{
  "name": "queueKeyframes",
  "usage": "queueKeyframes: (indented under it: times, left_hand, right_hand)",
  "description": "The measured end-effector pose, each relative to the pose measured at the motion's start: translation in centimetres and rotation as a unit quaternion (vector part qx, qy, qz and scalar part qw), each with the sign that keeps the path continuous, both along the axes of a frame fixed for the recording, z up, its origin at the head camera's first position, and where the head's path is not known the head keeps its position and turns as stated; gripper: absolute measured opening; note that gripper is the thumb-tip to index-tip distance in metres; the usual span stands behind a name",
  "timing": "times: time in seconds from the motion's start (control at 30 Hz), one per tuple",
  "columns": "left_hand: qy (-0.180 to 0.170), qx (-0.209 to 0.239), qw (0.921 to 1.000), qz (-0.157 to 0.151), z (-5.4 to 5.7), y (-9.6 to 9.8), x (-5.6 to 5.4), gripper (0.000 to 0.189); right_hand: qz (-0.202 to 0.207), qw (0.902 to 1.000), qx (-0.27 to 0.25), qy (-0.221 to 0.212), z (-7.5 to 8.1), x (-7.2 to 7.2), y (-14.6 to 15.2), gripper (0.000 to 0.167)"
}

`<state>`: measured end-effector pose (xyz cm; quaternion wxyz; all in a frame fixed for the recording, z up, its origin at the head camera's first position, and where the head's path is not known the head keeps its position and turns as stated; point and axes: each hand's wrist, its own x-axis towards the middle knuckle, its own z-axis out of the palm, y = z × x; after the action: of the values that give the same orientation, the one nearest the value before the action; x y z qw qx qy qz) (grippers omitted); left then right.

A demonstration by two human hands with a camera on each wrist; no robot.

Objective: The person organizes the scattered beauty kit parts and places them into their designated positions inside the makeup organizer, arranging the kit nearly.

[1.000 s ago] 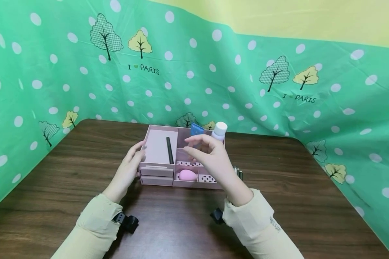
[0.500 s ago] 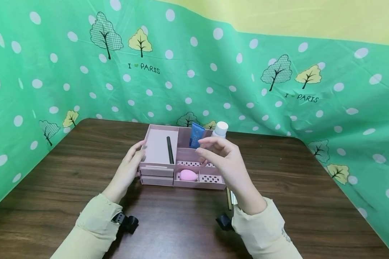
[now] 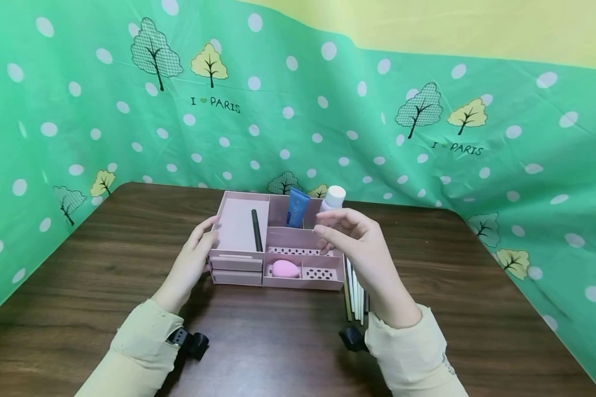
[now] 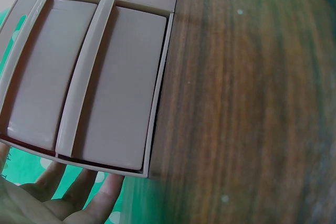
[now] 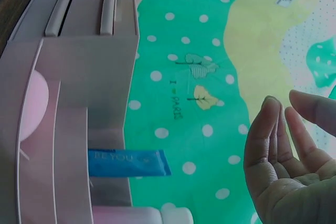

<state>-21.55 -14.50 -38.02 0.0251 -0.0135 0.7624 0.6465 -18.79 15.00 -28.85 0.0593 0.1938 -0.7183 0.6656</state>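
Fingers (image 4: 107, 195) spread, our left hand (image 3: 186, 267) touched the nine-o'clock side of the organizer (image 3: 235, 220), at twelve o'clock. Our right hand (image 3: 365, 248) hovered near its three-o'clock side, thumb (image 3: 335, 238) and fingers apart.

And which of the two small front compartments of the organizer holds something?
The left compartment, beside the drawers: the pink sponge lies inside. The right compartment shows only dotted floor.
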Motion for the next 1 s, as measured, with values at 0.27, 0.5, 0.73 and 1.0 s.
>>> queueKeyframes:
  times: [0.27,0.5,0.73,1.0]
  left_hand:
    - [-0.003,-0.002,1.0000,-0.001,0.0,-0.1,0.0,0.053]
    - [-0.003,-0.009,1.0000,-0.002,0.0,-0.3,0.2,0.054]
    - [-0.002,-0.011,0.9999,-0.005,0.2,-0.3,0.2,0.055]
    - [-0.004,-0.007,0.9999,-0.006,0.2,-0.1,0.3,0.055]
  right_hand:
    - [-0.005,0.9996,0.020,-0.019,-0.3,-0.5,1.1,0.018]
    - [0.003,0.9993,0.032,-0.018,-0.4,-0.8,1.5,0.019]
    - [0.010,0.9973,0.069,-0.022,-0.3,-0.8,1.6,0.019]
    - [0.005,0.9966,0.078,-0.025,-0.4,-0.8,1.8,0.019]
